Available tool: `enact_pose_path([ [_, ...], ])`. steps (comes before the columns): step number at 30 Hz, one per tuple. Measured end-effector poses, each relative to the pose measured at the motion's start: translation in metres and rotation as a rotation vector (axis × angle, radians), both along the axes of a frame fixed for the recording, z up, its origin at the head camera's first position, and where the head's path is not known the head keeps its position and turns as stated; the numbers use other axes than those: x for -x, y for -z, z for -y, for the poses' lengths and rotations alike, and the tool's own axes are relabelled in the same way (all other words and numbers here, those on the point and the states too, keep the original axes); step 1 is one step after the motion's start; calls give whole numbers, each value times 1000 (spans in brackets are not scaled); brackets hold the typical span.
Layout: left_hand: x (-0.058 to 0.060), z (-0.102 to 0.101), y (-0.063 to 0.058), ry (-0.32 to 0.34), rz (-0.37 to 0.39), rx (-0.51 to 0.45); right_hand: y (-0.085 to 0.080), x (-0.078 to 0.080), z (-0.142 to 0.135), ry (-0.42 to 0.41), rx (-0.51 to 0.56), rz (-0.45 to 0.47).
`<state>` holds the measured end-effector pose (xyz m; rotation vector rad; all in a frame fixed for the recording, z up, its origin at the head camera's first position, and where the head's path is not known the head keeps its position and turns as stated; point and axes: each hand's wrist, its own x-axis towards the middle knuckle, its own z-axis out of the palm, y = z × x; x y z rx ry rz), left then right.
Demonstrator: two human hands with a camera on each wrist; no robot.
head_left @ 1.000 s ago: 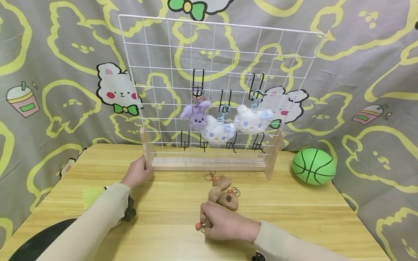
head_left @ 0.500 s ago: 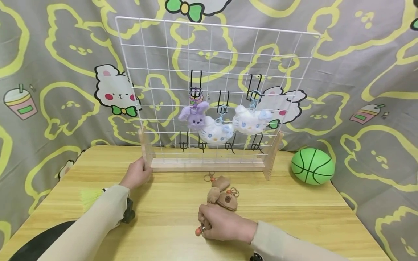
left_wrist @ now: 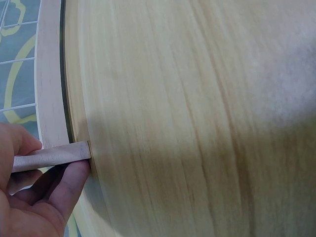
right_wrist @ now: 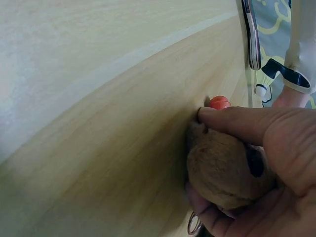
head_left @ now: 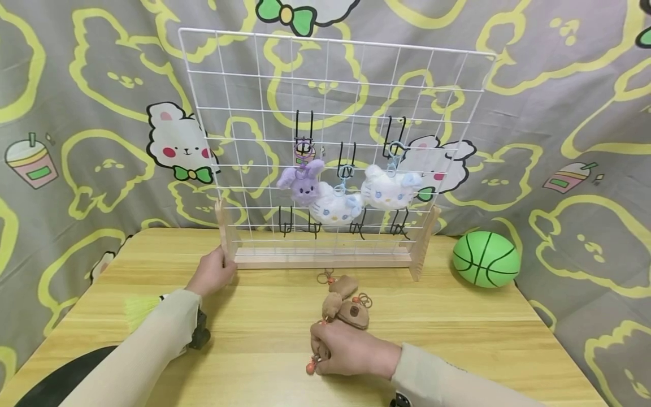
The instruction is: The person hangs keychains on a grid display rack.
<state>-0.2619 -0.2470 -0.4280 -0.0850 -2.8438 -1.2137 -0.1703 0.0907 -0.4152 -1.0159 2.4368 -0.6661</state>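
My left hand point(head_left: 211, 273) grips the wooden side foot point(left_wrist: 54, 156) of a white wire grid rack point(head_left: 328, 43), thumb on one face and fingers on the other. My right hand point(head_left: 353, 347) pinches a brown plush keychain point(right_wrist: 222, 170) low over the table, mostly hidden by the fingers in the head view. Its orange-red ball point(head_left: 311, 368) sticks out past the fingertips. Just beyond this hand lie several more brown plush keychains point(head_left: 353, 314) with rings. On the rack's black hooks hang a purple rabbit keychain point(head_left: 305, 186) and two white cat keychains point(head_left: 389, 187).
A green ball point(head_left: 486, 259) sits to the right of the rack. By my left forearm lie a yellow-feathered shuttlecock point(head_left: 140, 312) and a dark rounded object point(head_left: 66, 376). Lower black hooks point(head_left: 399, 224) stick out over the rack's wooden base point(head_left: 325, 260). A patterned curtain point(head_left: 585, 237) stands behind.
The head view shifts slightly. My right hand stays low with the brown keychain, its orange ball moving slightly. My left hand keeps its grip on the foot.
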Motion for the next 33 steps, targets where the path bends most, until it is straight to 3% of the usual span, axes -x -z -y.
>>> enact_pose_path([
  [9, 1, 1, 1, -1, -4, -2, 0, 2, -4, -27, 51, -107],
  [14, 1, 2, 2, 5, -11, 5, -3, 5, -2, 14, 168, -77],
  [19, 1, 1, 1, 0, -2, 8, -10, 18, 4, 154, 348, 46],
  [28, 0, 0, 0, 1, 7, 10, -25, 47, 23, 503, 735, 332],
  [33, 1, 2, 1, 2, -7, -4, -32, 58, 39, 637, 839, 374],
])
